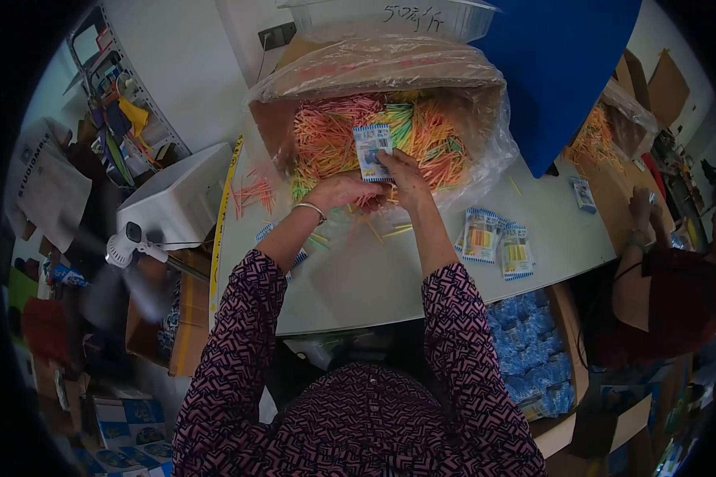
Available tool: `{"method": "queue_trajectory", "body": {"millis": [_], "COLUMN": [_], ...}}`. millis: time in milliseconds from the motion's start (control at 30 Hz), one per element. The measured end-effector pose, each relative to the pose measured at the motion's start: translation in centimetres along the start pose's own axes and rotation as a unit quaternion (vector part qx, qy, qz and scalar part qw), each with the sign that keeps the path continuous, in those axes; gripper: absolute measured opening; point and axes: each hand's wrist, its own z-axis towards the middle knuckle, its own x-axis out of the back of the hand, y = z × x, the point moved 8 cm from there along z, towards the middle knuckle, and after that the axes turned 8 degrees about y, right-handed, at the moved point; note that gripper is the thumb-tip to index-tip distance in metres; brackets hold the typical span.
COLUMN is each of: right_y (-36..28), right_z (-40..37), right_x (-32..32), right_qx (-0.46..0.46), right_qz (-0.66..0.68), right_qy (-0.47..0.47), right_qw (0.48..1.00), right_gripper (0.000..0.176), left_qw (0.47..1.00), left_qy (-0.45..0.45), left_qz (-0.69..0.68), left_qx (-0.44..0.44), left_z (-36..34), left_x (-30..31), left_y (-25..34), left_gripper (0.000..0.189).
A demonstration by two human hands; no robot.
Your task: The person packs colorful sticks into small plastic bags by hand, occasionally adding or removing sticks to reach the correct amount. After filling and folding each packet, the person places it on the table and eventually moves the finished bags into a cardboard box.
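My right hand (408, 176) is closed on a small blue-and-white packet (373, 151), held upright over the front edge of a plastic-lined box (272, 119). Just left of it and lower, my left hand (344, 191) is curled round some pinkish sticks (371, 203), its fingertips partly hidden under the packet. The box is full of thin sticks (334, 131) in pink, orange, yellow and green. Filled packets (482, 236) lie on the table to the right of my right forearm, and another is partly hidden by my left forearm.
Loose pink sticks (252, 195) lie at the table's left (326, 294). Below the table's right edge, a carton (563, 318) holds many blue packets. At the right, a co-worker (676, 294) sits near another pile of sticks (595, 135). A fan (127, 245) stands at the left.
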Motion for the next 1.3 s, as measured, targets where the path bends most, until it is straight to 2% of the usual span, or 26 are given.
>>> {"method": "queue_trajectory", "body": {"millis": [133, 200, 267, 300, 333, 367, 400, 433, 500, 533, 567, 667, 733, 900, 1000, 1067, 1300], "right_y": [-0.3, -2.5, -3.4, -4.5, -5.2, -4.8, -4.0, -3.0, -1.6, -0.8, -0.4, 0.5, 0.9, 1.6, 2.1, 2.4, 3.0], "right_z": [0.1, -0.1, -0.6, -1.3, -2.5, -3.1, -3.4, -3.7, -5.7, -6.5, -7.1, -8.0, -8.5, -10.1, -10.9, -11.4, -12.4], "right_x": [0.0, 1.2, 2.6, 3.2, 3.6, 4.3, 5.1, 5.7, 5.2, 4.8, 4.8, 4.2, 3.9, 4.1, 4.1, 4.1, 5.1], "right_qx": [0.006, 0.136, 0.161, 0.187, 0.215, 0.216, 0.195, 0.173, 0.134, 0.095, 0.094, 0.076, 0.065, 0.044, 0.034, 0.028, 0.022], "right_qz": [-0.013, 0.019, 0.029, 0.038, 0.035, 0.034, -0.018, -0.07, -0.076, -0.081, -0.081, -0.062, -0.096, -0.125, -0.13, -0.121, -0.145], "right_qy": [-0.017, 0.034, 0.047, 0.062, 0.067, 0.065, 0.071, 0.077, 0.059, 0.043, 0.043, 0.001, -0.041, -0.06, -0.073, -0.075, -0.092], "right_qw": [1.0, 0.99, 0.985, 0.98, 0.974, 0.974, 0.978, 0.979, 0.986, 0.991, 0.991, 0.995, 0.992, 0.989, 0.988, 0.989, 0.985], "right_gripper": [0.027, 0.025, 0.023, 0.021, 0.018, 0.018, 0.018, 0.019, 0.019, 0.019, 0.019, 0.02, 0.021, 0.02, 0.02, 0.02, 0.019], "left_qw": [0.995, 0.99, 0.987, 0.987, 0.984, 0.976, 0.976, 0.97, 0.963, 0.955, 0.946, 0.938, 0.937, 0.928, 0.938, 0.957, 0.948], "left_qy": [0.032, 0.06, 0.013, 0.014, 0.058, 0.101, 0.102, 0.111, 0.121, 0.15, 0.178, 0.144, 0.121, 0.087, 0.087, 0.1, 0.085], "left_qz": [0.094, 0.123, -0.079, -0.079, -0.115, -0.151, -0.151, -0.155, -0.159, -0.149, -0.137, -0.206, -0.224, -0.258, -0.217, -0.14, -0.161], "left_qx": [-0.027, -0.037, -0.136, -0.136, -0.127, -0.117, -0.119, -0.151, -0.182, -0.207, -0.232, -0.237, -0.239, -0.254, -0.255, -0.234, -0.261], "left_z": [-0.9, -0.6, 0.1, -0.5, -1.0, -1.4, -1.2, -1.1, -1.5, -2.2, -3.1, -4.6, -5.2, -7.2, -8.1, -8.4, -8.5], "left_x": [-0.4, 0.5, 1.4, 1.2, 1.8, 2.4, 2.8, 3.4, 3.5, 3.5, 3.5, 2.4, 1.6, -0.9, -2.7, -3.7, -4.4], "left_y": [1.5, 1.2, 1.1, 1.7, 2.2, 2.5, 2.4, 2.9, 4.0, 5.0, 6.1, 7.5, 7.9, 9.3, 9.1, 8.2, 7.7], "left_gripper": [0.024, 0.024, 0.025, 0.025, 0.026, 0.026, 0.026, 0.027, 0.028, 0.028, 0.028, 0.028, 0.025, 0.023, 0.027, 0.031, 0.033]}}
